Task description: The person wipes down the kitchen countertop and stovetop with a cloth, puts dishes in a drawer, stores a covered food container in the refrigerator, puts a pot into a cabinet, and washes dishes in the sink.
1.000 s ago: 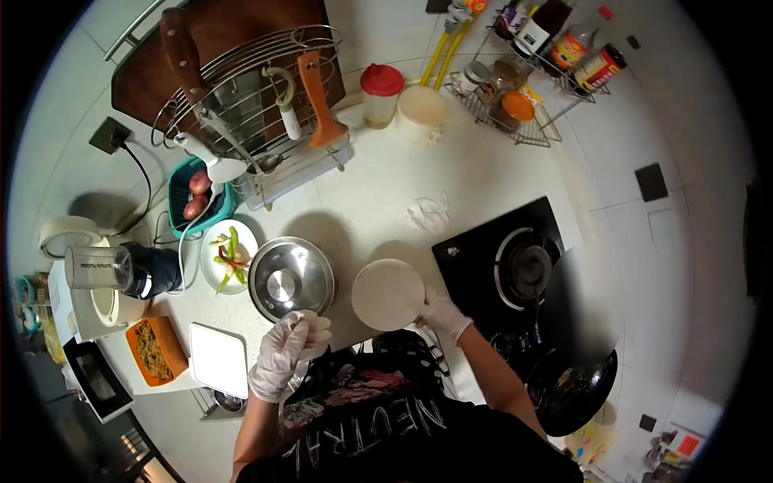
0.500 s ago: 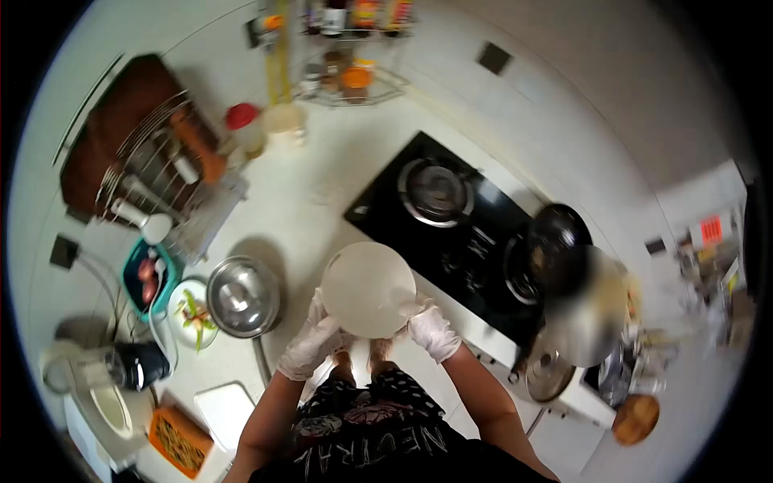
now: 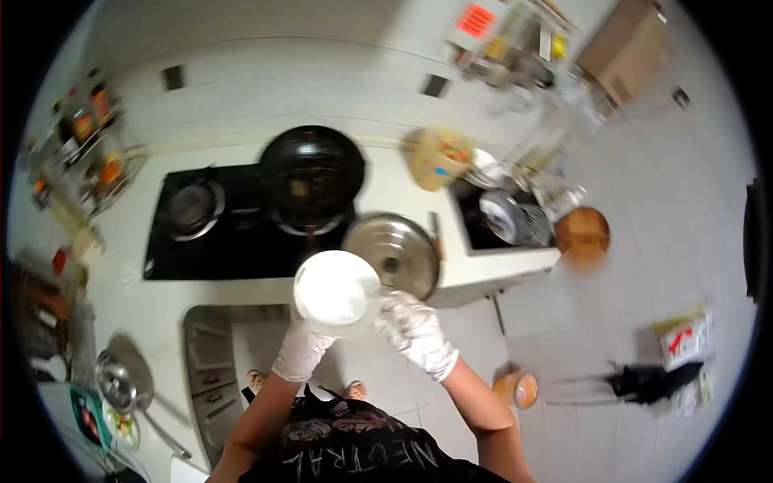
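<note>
A white round bowl [image 3: 336, 290] is held out in front of my body, tipped so that its pale inside shows. My left hand [image 3: 303, 350], in a see-through white glove, grips its left lower edge, the fingers partly hidden behind it. On the right side, my gloved right hand [image 3: 417, 332] has its fingers closed at the bowl's rim. Just beyond the bowl, a round steel lid [image 3: 394, 253] with a dark knob lies on the counter. A black wok [image 3: 312, 179] sits on the black stove [image 3: 233, 253].
A sink [image 3: 475, 217] with dishes is at the right, beside a yellowish container [image 3: 439, 157] and a round wooden board [image 3: 583, 232]. A steel bowl [image 3: 117, 385] stands at the lower left. An orange tub [image 3: 515, 388] is on the floor.
The view has swung right, from the dish rack towards the stove and sink. The bowl, held near my right hand at first, is now between both hands and tipped to show its inside.
</note>
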`<state>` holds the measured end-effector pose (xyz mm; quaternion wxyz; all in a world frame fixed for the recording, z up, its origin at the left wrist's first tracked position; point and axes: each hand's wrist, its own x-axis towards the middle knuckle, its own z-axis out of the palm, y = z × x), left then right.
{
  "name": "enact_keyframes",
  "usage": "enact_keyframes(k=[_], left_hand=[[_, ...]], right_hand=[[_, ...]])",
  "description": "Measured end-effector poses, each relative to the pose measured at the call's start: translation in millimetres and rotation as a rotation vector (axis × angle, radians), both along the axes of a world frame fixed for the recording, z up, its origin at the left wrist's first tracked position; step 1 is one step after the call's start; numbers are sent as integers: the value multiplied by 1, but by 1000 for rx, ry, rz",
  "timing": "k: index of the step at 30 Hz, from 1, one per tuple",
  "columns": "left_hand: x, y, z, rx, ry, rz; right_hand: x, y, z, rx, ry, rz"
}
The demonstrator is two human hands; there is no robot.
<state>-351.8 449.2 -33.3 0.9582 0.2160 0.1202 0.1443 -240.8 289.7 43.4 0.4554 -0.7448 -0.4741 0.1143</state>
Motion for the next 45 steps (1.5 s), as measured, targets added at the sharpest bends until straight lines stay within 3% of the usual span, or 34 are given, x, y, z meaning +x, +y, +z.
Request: enact_keyframes(k=[1, 4, 6, 8, 9, 10, 12, 14, 15, 18, 20, 21, 22, 23, 26, 27, 28, 30, 32, 33, 34, 35, 36, 37, 38, 39, 40, 41, 42, 44, 45], left_hand=[[20, -25, 2, -40, -35, -63], [76, -94, -5, -87, -41, -180], [110, -127, -26, -143, -2, -285], [142, -160, -36, 227, -64, -337], [160, -180, -3, 73, -68, -366], [178, -194, 17, -84, -71, -393], [213, -215, 20, -36, -80, -436], [252, -237, 18, -46, -128, -423], [272, -245, 10, -81, -104, -439], [345, -263, -27, -206, -40, -452], [397, -270, -52, -323, 2, -426], [420, -264, -74, -331, -111, -507], [450, -262, -111, -530, -282, -594], [480, -263, -154, -724, -455, -675], [517, -252, -88, -211, 5, -515], [523, -247, -50, -185, -11, -529], [531, -244, -34, -156, -23, -545], [561, -268, -84, -47, 60, -344], [585, -307, -110, 133, 182, -27], [600, -309, -128, -154, 135, -51], [603, -298, -117, 408, 63, 8], [600, -286, -106, 972, -1, 60], [603, -285, -91, 916, -66, 36], [607, -284, -75, 858, -128, 9], [610, -283, -60, 799, -188, -20], [621, -299, -104, 1152, -75, 165], [632, -320, -111, 584, 20, 48], [642, -341, -118, -37, 125, 102], [650, -349, -107, -20, 138, 130], [652, -359, -92, 12, 188, 190], [655, -349, -119, 10, 96, 57]], right_hand=[[12, -26, 8, -4, -81, 95], [29, -85, 11, -241, -420, -113], [59, -128, 0, -224, -206, -168], [94, -168, -16, -186, 76, -227], [119, -183, -22, -167, 222, -242], [141, -192, -21, -252, 86, -326], [184, -206, -21, -432, -184, -489], [232, -207, -27, -516, -155, -501], [256, -204, -34, -560, -140, -503], [336, -201, -74, -831, -475, -149], [378, -211, -103, -574, -292, -96], [392, -219, -98, -518, -173, -61], [406, -226, -94, -459, -56, -24], [424, -239, -107, -583, -53, -38], [455, -263, -48, -527, -365, 148], [479, -273, -66, -581, -585, 175], [493, -274, -80, -628, -581, 100], [515, -263, -118, -715, -573, -53], [504, -233, -138, -253, -432, -373], [505, -224, -127, -569, -395, -341], [513, -219, -123, -878, -353, -298], [528, -228, -123, -748, -252, -164], [546, -249, -122, -619, -150, -30], [576, -284, -131, -396, -652, 223], [591, -295, -133, -393, -662, 198], [587, -289, -119, -456, -624, 115], [578, -278, -107, -518, -581, 28], [577, -268, -119, -449, -493, -96], [582, -265, -142, -247, -493, -152], [608, -277, -159, -134, -583, 81], [622, -295, -149, -243, -491, 197]])
